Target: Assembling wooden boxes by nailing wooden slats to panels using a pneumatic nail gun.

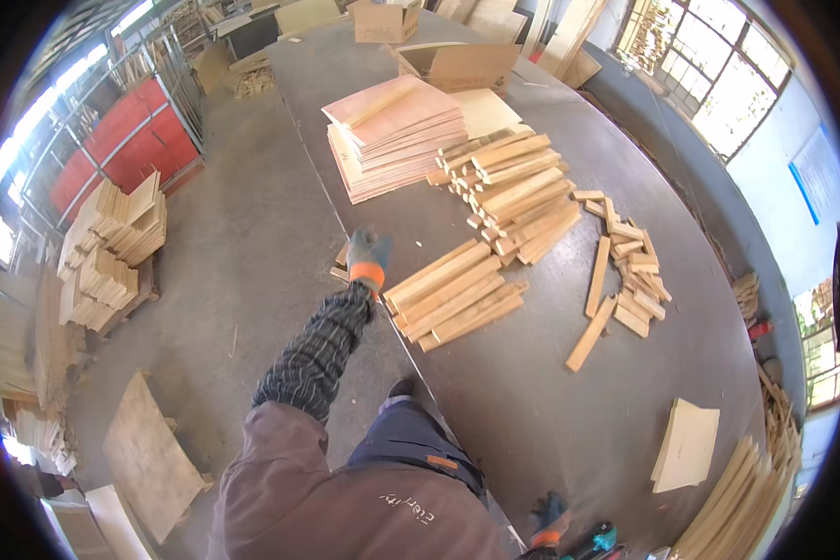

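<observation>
My left hand (371, 251), in a grey-blue glove with an orange cuff, reaches forward to the table's left edge. Short wooden pieces (341, 264) show just left of it; whether it touches them I cannot tell, as its fingers are hidden. Right of that hand lies a row of wooden strips (455, 291) on the dark table (551, 411). My right hand (551, 516), gloved alike, is low at the near edge with its fingers apart. Close to its right is a teal and black power tool (604, 536), partly cut off by the picture's rim.
Farther along the table are stacked pinkish boards (397, 131), a pile of wooden strips (513, 191) and cardboard boxes (462, 67). Scattered short blocks (637, 280) lie to the right, thin panels (687, 445) nearer. Stacked wood (112, 247) stands on the floor at left.
</observation>
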Demonstrator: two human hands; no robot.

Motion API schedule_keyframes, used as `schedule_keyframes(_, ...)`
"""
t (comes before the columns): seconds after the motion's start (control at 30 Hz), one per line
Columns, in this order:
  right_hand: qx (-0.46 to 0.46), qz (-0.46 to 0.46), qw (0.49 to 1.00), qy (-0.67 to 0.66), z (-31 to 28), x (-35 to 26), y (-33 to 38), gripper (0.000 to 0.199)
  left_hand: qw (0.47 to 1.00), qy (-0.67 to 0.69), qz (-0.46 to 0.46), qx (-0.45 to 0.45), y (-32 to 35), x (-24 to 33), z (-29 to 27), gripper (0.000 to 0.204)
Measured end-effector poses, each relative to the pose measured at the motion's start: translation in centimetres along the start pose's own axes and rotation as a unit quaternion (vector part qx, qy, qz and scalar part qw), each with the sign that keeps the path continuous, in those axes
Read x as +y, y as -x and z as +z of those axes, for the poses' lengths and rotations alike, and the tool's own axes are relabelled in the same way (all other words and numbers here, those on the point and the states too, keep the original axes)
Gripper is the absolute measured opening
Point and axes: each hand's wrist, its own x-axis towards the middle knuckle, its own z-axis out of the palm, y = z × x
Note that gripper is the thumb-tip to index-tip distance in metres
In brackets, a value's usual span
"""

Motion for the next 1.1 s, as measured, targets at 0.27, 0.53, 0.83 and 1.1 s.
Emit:
schedule_keyframes(0.27,-0.12,0.111,0.972,0.166,5.2,5.0,3.9,0.059,0.987,-0.152,0.012,0.04,-18.6,7.3,2.7,0.089)
schedule_keyframes(0.53,-0.099,0.166,0.977,0.091,10.2,2.5,5.4,0.028,0.964,-0.26,0.055,-0.026,-32.8,8.1,2.3,0.086)
schedule_keyframes(0.83,-0.056,0.148,0.98,0.121,14.7,-0.3,2.5,0.026,0.932,-0.35,0.076,-0.056,-37.8,7.2,3.3,0.053)
schedule_keyframes(1.1,-0.001,0.174,0.971,0.162,15.0,-1.1,3.3,0.024,0.969,-0.081,0.235,0.004,-26.8,6.7,2.0,0.032)
